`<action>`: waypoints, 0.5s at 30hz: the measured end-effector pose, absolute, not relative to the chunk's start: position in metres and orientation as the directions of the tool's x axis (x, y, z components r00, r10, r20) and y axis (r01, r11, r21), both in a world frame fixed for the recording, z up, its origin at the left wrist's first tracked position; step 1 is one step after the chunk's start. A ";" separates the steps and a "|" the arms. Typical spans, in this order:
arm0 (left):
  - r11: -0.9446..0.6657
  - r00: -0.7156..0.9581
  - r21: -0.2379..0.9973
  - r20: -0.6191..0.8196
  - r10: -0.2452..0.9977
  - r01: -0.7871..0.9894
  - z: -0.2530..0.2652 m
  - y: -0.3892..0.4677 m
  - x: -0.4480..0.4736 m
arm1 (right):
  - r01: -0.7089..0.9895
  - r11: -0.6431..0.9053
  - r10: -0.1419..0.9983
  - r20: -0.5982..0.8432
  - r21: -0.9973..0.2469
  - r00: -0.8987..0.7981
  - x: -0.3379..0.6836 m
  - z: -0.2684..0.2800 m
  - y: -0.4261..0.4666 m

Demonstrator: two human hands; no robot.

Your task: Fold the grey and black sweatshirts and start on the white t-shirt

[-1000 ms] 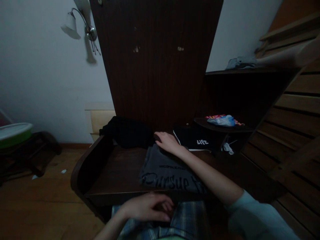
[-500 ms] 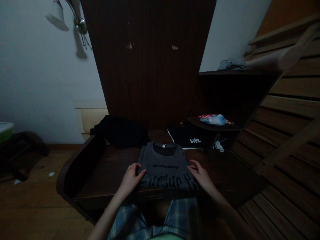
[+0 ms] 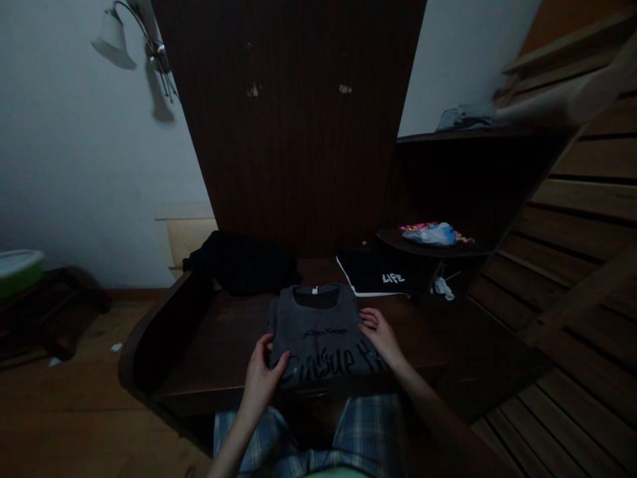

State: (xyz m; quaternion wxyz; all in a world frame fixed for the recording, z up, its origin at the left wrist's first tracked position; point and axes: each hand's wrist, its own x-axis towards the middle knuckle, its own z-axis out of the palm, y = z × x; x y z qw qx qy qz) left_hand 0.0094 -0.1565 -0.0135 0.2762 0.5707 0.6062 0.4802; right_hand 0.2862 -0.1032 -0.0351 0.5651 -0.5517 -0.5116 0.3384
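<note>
A folded grey T-shirt [image 3: 318, 318] lies on the dark wooden bench [image 3: 223, 332] in front of me, neckline away from me and black lettering facing up. My left hand [image 3: 263, 368] grips its left edge, thumb on top and fingers curled at the side. At the right edge my right hand [image 3: 381, 335] holds the cloth between thumb and fingers. The fingertips under the fabric are partly hidden. Behind the shirt, to the right, lies a folded black garment [image 3: 373, 275] with white "LIFE" lettering.
A dark heap of cloth [image 3: 243, 262] lies at the bench's back left, beside the raised armrest [image 3: 144, 338]. A corner shelf [image 3: 432, 251] at right holds a plastic bag [image 3: 430, 234]. Wooden slats [image 3: 587, 212] stand at far right; a green tub [image 3: 22, 275] sits at far left.
The T-shirt has shifted slightly left and turned a little, with both hands on its edges. My right hand has moved left and up; my left hand is slightly lower.
</note>
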 end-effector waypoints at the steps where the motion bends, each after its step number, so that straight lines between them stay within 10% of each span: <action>1: -0.113 -0.183 0.900 0.206 0.961 0.420 -0.012 -0.157 0.006 | 0.187 0.144 0.943 0.192 -0.972 0.272 0.285 -0.037 -0.101; 15: -0.205 -0.311 0.876 0.361 0.879 0.437 -0.012 -0.145 -0.011 | 0.216 0.250 0.918 0.302 -0.944 0.259 0.271 -0.020 -0.072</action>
